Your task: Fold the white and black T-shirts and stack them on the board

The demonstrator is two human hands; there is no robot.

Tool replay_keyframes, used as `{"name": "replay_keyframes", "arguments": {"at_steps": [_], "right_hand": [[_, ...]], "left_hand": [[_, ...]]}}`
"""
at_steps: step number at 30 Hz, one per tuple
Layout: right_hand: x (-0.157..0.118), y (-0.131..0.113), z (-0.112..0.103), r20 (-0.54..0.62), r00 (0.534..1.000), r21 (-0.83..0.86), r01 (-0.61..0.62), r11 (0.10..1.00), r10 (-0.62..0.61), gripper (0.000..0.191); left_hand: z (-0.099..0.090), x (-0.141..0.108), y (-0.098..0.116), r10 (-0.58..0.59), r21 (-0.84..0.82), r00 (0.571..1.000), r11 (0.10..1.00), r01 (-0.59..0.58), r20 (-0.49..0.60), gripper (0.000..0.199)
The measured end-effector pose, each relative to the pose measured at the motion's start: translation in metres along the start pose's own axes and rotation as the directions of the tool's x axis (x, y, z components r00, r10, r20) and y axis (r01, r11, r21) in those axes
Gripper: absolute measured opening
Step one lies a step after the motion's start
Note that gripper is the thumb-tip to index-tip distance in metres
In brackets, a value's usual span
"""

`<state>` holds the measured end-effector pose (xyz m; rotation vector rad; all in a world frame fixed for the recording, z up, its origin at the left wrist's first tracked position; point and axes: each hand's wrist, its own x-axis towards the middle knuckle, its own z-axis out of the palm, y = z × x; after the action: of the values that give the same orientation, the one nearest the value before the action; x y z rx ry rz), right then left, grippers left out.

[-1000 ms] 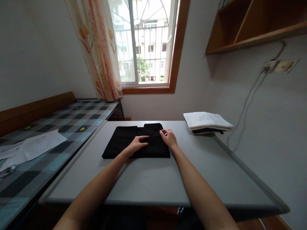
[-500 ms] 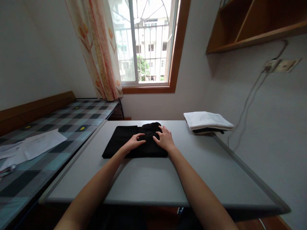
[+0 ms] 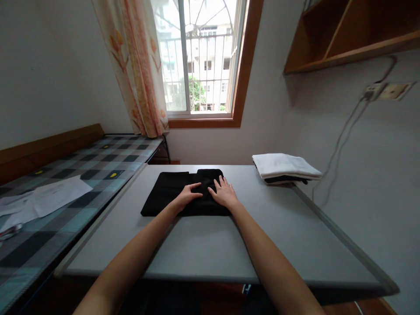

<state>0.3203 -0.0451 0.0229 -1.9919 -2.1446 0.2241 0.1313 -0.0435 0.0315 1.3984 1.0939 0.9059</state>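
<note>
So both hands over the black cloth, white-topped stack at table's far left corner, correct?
Wrong corner: the head view shows the white-topped stack at the far right of the table. Left hand and right hand are over the black cloth.

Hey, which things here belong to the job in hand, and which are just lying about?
In the job:
Black folded cloth
Left hand and right hand, both over the cloth
Table, under the cloth

Lying about:
White folded cloth, topping a stack at the table's far right; untouched, possibly related
Papers on the checked bed
</note>
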Motion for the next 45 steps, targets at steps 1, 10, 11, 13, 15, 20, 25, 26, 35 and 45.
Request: {"name": "replay_keyframes", "arguments": {"at_steps": [1,10,11,13,15,20,25,26,35,45], "right_hand": [[0.000,0.000,0.000,0.000,1.000,0.000,-0.002,1.000,0.002,0.073],[0.002,-0.002,0.000,-0.199,0.980,-0.045,0.015,0.999,-0.024,0.053],[0.006,-0.004,-0.003,-0.237,0.971,-0.054,0.027,0.998,-0.039,0.048],[0.018,-0.010,-0.011,-0.272,0.958,-0.064,0.076,0.995,-0.091,0.042],[0.037,-0.019,-0.020,-0.219,0.963,-0.071,0.142,0.987,-0.155,0.044],[0.084,-0.040,-0.024,-0.019,0.990,-0.087,0.134,0.987,-0.136,0.046],[0.098,-0.040,-0.009,0.003,0.999,-0.093,0.037,0.995,-0.037,0.037],[0.098,-0.039,-0.007,-0.012,1.000,-0.090,0.022,0.996,-0.023,0.037],[0.105,-0.060,-0.004,-0.167,0.984,-0.003,0.062,0.998,-0.062,0.041],[0.081,-0.054,-0.017,-0.260,0.936,0.016,0.248,0.969,-0.236,0.037]], "left_hand": [[0.001,0.000,-0.001,0.002,-0.009,1.000,1.000,-0.002,-0.007,0.066],[0.002,0.003,-0.005,0.169,0.240,0.983,0.959,-0.147,-0.074,0.051],[0.001,0.003,-0.004,0.182,0.293,0.979,0.944,-0.148,-0.092,0.051],[-0.002,0.003,-0.002,0.197,0.373,0.973,0.917,-0.140,-0.119,0.053],[-0.004,0.002,0.000,0.192,0.419,0.974,0.899,-0.126,-0.118,0.053],[-0.006,0.001,0.000,0.212,0.470,0.972,0.871,-0.141,-0.099,0.054],[-0.006,0.005,-0.009,0.183,0.436,0.978,0.892,-0.121,-0.102,0.055],[-0.005,0.005,-0.010,0.184,0.432,0.977,0.894,-0.122,-0.104,0.055],[-0.019,0.001,0.010,0.165,0.486,0.977,0.871,-0.079,-0.136,0.064],[-0.022,-0.014,0.019,0.275,0.846,0.960,0.523,-0.102,-0.054,0.031]]}}
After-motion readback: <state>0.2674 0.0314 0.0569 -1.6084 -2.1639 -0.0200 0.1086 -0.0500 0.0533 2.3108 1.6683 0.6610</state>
